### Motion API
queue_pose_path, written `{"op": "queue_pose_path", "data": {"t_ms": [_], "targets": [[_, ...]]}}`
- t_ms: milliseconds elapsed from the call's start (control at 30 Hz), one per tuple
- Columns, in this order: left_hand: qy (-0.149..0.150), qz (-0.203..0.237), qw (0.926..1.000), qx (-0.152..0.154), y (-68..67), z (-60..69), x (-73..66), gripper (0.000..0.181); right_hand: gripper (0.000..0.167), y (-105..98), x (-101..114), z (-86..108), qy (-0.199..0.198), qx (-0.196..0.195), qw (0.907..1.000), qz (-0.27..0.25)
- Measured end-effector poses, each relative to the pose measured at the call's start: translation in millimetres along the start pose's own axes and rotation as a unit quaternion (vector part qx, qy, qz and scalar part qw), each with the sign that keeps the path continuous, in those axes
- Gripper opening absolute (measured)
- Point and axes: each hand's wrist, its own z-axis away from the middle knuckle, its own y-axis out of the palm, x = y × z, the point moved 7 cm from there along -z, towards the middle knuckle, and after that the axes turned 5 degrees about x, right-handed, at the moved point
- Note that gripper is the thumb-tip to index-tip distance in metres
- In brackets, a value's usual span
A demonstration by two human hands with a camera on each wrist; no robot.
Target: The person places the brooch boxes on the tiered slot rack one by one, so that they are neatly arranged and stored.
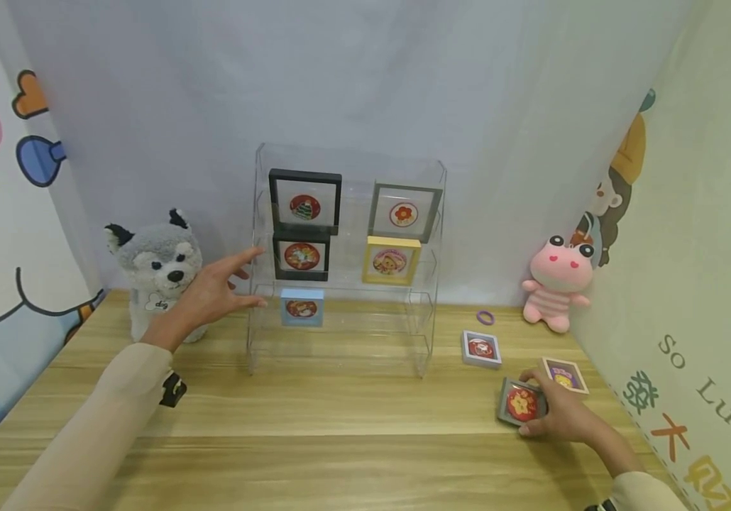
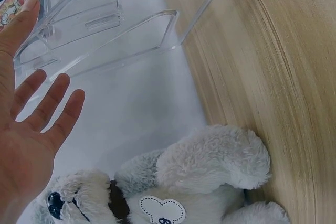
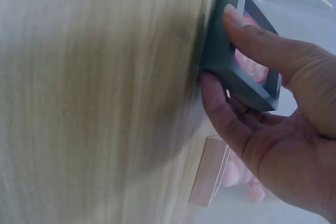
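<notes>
The left hand [image 1: 212,289], thumb and fingers spread wide, is beside a clear display rack [image 1: 365,319]. At the wooden table's [image 1: 314,426] right, the right hand [image 1: 563,413] grips a dark gray frame [image 1: 520,403] with a red picture.

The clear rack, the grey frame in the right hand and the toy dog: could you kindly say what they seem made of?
Clear rack: probably glossy acrylic; it is see-through with light-catching edges.
Grey frame: likely matte plastic, perhaps painted wood; its sides look smooth and dull.
Toy dog: plush fabric, judging by its fluffy pile.
</notes>
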Motion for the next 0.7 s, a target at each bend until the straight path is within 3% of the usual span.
{"op": "queue_pose_path", "data": {"t_ms": [167, 400, 567, 700], "targets": [[-0.003, 0.001, 1.0, 0.002, -0.2, 0.0, -0.2, 0.092, 0.081, 1.4, -2.1, 1.3, 0.006, 0.008, 0.9987, -0.05], [-0.004, 0.0, 1.0, 0.002, 0.3, 0.0, -0.4, 0.092, 0.076, 5.5, -2.9, 3.0, 0.005, 0.045, 0.9897, -0.136], [0.001, -0.001, 1.0, -0.001, 1.0, -0.3, -1.0, 0.092, 0.069, 4.2, 2.6, 0.1, -0.012, 0.043, 0.9878, -0.149], [-0.001, 0.002, 1.0, -0.001, 1.0, -0.2, -0.3, 0.093, 0.064, -6.1, 16.5, -5.7, -0.037, 0.014, 0.9903, -0.133]]}}
